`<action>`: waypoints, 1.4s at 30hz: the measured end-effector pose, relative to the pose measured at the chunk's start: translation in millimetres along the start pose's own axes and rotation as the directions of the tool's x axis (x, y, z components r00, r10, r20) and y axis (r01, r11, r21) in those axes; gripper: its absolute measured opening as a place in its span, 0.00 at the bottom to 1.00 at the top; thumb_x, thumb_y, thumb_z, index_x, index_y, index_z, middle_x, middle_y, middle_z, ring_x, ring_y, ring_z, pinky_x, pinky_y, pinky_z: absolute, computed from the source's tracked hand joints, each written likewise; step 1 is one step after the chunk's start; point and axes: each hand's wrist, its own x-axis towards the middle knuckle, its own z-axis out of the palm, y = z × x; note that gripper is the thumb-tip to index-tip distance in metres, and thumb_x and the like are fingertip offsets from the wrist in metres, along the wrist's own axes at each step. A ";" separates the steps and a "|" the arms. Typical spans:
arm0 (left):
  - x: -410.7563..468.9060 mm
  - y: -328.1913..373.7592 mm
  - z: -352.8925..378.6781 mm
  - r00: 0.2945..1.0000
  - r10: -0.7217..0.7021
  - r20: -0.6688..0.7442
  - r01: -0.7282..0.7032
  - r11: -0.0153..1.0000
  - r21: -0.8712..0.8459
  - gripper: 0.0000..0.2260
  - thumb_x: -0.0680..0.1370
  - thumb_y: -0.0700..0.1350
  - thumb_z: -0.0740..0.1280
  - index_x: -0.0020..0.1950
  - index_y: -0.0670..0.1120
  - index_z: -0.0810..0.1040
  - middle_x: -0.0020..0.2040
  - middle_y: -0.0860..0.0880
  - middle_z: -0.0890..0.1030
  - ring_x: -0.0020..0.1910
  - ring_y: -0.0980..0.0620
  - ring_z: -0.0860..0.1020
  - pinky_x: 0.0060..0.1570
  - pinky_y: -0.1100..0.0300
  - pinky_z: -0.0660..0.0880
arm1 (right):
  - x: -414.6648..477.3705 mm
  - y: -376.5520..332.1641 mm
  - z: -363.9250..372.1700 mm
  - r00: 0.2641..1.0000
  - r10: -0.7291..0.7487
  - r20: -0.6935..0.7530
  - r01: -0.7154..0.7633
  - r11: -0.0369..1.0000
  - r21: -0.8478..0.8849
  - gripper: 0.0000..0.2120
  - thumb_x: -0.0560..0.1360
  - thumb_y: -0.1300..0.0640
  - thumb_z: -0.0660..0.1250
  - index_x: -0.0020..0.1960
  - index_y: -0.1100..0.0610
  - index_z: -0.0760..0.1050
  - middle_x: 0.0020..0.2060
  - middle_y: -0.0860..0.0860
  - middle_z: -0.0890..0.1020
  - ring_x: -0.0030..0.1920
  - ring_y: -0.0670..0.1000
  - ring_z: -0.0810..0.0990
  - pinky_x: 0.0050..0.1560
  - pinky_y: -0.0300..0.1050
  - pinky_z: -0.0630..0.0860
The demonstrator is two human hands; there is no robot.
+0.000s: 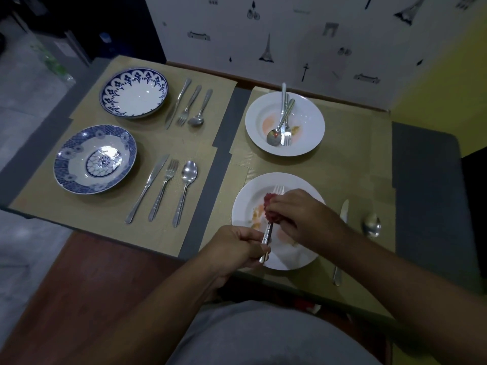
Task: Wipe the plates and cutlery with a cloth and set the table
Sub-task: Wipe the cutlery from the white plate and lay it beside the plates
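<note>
My left hand [238,246] grips the handle of a fork [269,230] held over a smeared white plate [297,256] near the table's front. My right hand [303,214] pinches a red cloth [271,210] wrapped around the fork just below its tines. To the right of that plate lie a knife [341,241] and a spoon [371,225]. A second white plate [311,111] farther back has orange smears and holds a spoon, fork and knife [283,122]. On the left, two blue-patterned plates [133,92] [76,180] each have a knife, fork and spoon laid beside them.
Tan placemats [105,206] cover a grey table [208,185]. A white wall with black drawings [290,35] stands right behind the far edge. A dark chair back [474,206] sits at the right. Brown floor [79,299] lies below the front left.
</note>
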 end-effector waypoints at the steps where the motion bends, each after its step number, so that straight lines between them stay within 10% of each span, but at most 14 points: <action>1: 0.2 -0.7 -0.3 1.000 0.003 0.005 -0.004 1.000 0.004 0.07 0.73 0.31 0.74 0.49 0.39 0.86 0.42 0.43 0.86 0.40 0.48 0.84 0.44 0.56 0.82 | 2.4 3.8 -2.1 1.000 0.008 0.015 -0.008 1.000 -0.005 0.11 0.69 0.64 0.69 0.50 0.57 0.82 0.53 0.51 0.84 0.53 0.51 0.78 0.58 0.42 0.70; 7: 2.3 5.0 -4.1 0.993 -0.047 0.111 0.048 0.999 -0.006 0.08 0.75 0.31 0.72 0.53 0.35 0.83 0.42 0.43 0.85 0.38 0.51 0.83 0.40 0.62 0.80 | 14.4 40.4 -15.1 0.943 0.313 -0.111 -0.319 0.947 -0.038 0.17 0.68 0.65 0.70 0.55 0.53 0.82 0.52 0.48 0.84 0.50 0.54 0.78 0.52 0.44 0.72; 25: 28.3 26.4 2.8 0.988 -0.151 0.024 0.151 0.988 -0.011 0.17 0.77 0.28 0.55 0.56 0.38 0.81 0.40 0.44 0.77 0.39 0.49 0.75 0.47 0.57 0.74 | -4.7 9.2 -18.3 0.927 0.368 -0.066 -0.364 0.929 0.066 0.15 0.72 0.60 0.71 0.58 0.50 0.80 0.52 0.45 0.83 0.51 0.46 0.76 0.55 0.42 0.72; 34: 27.2 31.7 4.7 0.972 -0.234 -0.029 0.235 0.970 0.057 0.07 0.83 0.44 0.61 0.51 0.43 0.75 0.34 0.48 0.68 0.34 0.53 0.65 0.37 0.60 0.65 | -4.2 -3.5 -14.4 0.930 0.365 -0.047 -0.360 0.929 0.090 0.14 0.73 0.59 0.70 0.58 0.51 0.81 0.52 0.45 0.84 0.51 0.41 0.74 0.58 0.38 0.68; 42: 24.9 26.7 -3.9 0.995 -0.060 0.075 0.051 0.992 0.118 0.10 0.84 0.40 0.62 0.56 0.40 0.83 0.42 0.44 0.85 0.40 0.50 0.82 0.47 0.55 0.82 | -1.3 -5.0 -12.0 0.941 0.335 -0.051 -0.329 0.940 0.092 0.16 0.70 0.63 0.70 0.56 0.52 0.81 0.49 0.46 0.84 0.49 0.47 0.78 0.55 0.44 0.73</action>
